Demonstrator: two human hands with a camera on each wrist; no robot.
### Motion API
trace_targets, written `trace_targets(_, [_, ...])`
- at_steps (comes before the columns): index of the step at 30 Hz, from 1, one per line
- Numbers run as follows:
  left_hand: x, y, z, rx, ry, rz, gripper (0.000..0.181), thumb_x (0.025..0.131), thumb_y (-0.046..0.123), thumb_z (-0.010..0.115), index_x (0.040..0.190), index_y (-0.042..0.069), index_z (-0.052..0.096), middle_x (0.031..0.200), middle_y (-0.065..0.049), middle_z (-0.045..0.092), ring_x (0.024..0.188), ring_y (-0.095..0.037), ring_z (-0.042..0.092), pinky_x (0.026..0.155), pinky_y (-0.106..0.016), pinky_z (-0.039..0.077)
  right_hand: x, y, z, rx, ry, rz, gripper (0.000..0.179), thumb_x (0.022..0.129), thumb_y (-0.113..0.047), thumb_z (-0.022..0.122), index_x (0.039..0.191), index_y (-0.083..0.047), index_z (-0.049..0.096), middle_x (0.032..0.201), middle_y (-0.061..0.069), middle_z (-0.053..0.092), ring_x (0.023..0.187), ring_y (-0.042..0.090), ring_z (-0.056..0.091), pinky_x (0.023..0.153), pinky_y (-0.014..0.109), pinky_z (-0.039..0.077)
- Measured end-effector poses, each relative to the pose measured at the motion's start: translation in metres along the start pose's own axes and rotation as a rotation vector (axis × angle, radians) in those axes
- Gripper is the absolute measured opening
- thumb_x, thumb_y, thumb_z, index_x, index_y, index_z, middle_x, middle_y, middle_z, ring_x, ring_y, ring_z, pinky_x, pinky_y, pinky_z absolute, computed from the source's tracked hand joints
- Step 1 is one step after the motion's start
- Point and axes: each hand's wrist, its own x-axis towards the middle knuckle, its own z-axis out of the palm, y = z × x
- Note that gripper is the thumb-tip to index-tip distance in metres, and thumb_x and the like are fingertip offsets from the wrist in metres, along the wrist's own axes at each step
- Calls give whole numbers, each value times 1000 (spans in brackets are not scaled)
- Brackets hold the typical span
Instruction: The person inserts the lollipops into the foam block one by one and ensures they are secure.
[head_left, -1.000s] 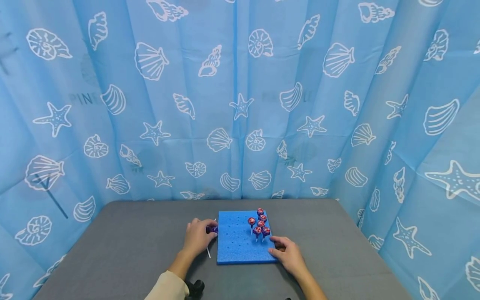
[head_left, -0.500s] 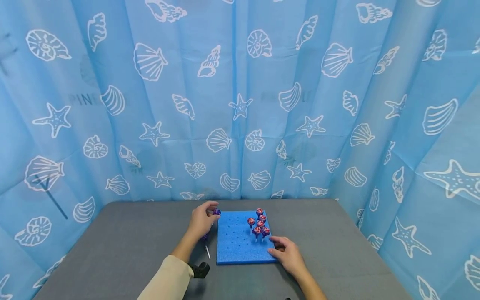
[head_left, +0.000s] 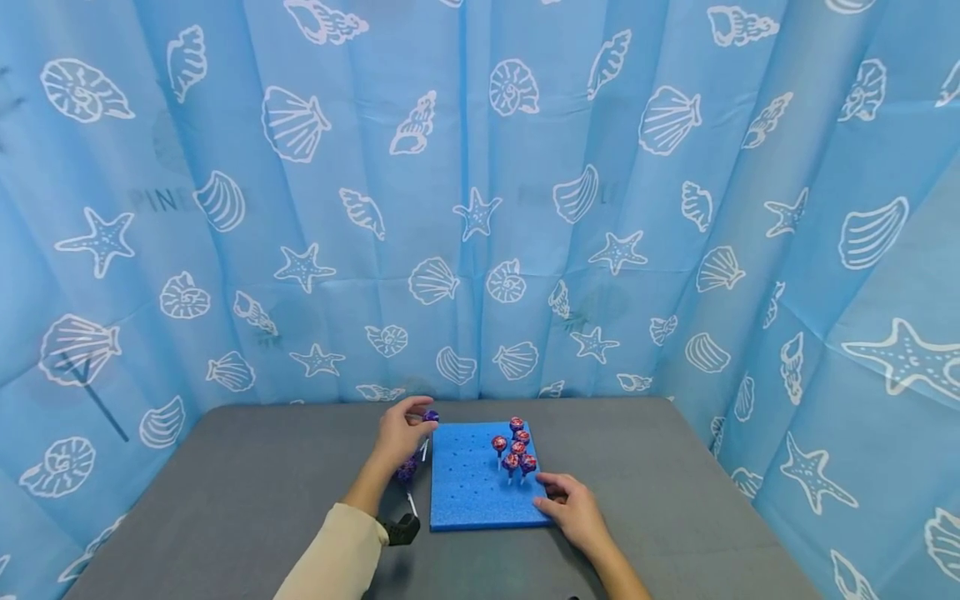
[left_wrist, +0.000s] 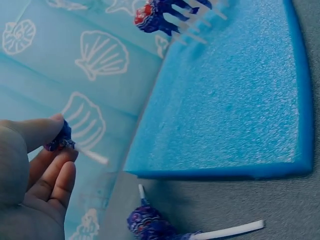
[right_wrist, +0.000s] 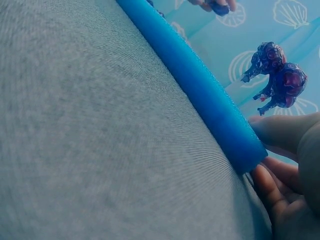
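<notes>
My left hand (head_left: 397, 435) pinches a lollipop (head_left: 431, 416) by its dark purple wrapped head, near the far left corner of a blue foam board (head_left: 472, 504). In the left wrist view, thumb and fingertips hold that head, and its white stick points toward the board. Below the hand, purple-wrapped lollipops (left_wrist: 150, 222) lie on the table beside the board's left edge, partly hidden by the forearm in the head view. At the board's right edge, my right hand (head_left: 576, 512) grips the foam, thumb at the top and fingers low against the side.
Several red-and-purple lollipops (head_left: 518, 448) stand upright in the board's right half. Small holes dot its left half. A grey table (head_left: 285, 500) carries everything, and a blue shell-print curtain (head_left: 472, 250) hangs behind its far edge.
From beside the board's left edge, my left hand has moved up and away to the far left corner, a lollipop between its fingers. The right hand stays at the board's edge.
</notes>
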Motion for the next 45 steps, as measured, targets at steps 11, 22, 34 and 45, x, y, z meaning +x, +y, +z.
trace_targets(11, [-7,-6,13,-99,185,-67,27,83,2,75,108,2,66,103,-14,65,90,-26,63,74,-37,52,0,1,0,-7,-3,8,33,82,-11,77,114,-5,69,105,5,65,93,21,61,75,35,50])
trace_targets(22, [-7,-12,27,-111,320,-83,27,80,0,78,101,3,62,103,-15,62,90,-29,64,76,-41,53,1,0,0,-4,-2,1,34,82,-12,78,115,-5,69,105,6,65,92,20,61,73,32,49])
trace_targets(34, [-12,-15,42,-44,381,-71,28,77,-1,80,98,3,61,98,-15,60,85,-29,64,75,-42,53,0,0,0,1,-1,3,34,82,-12,78,115,-5,69,105,6,64,91,20,61,72,30,49])
trace_targets(45, [-8,-13,50,32,373,-66,26,78,-1,78,97,6,61,97,-10,56,86,-25,61,76,-39,52,0,1,1,13,-8,13,33,83,-11,77,115,-6,69,104,5,64,91,19,60,73,30,49])
